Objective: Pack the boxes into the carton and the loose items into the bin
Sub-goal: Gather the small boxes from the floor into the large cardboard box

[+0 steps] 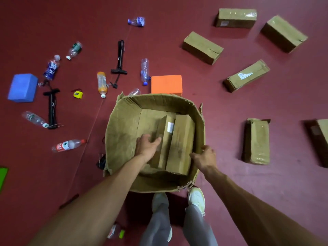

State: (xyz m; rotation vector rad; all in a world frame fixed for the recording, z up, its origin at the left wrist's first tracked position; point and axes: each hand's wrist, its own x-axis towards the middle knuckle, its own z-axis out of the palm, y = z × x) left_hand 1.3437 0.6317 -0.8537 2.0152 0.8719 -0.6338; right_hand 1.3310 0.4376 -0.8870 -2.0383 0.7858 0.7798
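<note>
Working over an open carton (124, 125) at frame centre, standing on a red floor (230, 107).

Gripping the narrow box (166, 139) inside the carton with the left hand (148, 147), fingers curling down over its left edge and thumb lying on top.

Holding the carton's right rim with the right hand (205, 158), fingers hooking over the wall and thumb pointing inward toward the wide box (181, 144).

Noting both boxes lying side by side and touching in the carton's right half, the narrow one carrying a white label.

Counting six loose boxes (202, 47) lying on the floor, well apart, from upper right down to the right edge of the frame.

Recording plastic bottles (102, 84) lying scattered across the left half, among them two black hand pumps (119, 57) and a yellow tape measure (78, 94).

Noting a blue block (22, 87) at far left and an orange block (166, 84) just beyond the carton's far wall.

Seeing white shoes (196, 197) just below the carton's near wall.
</note>
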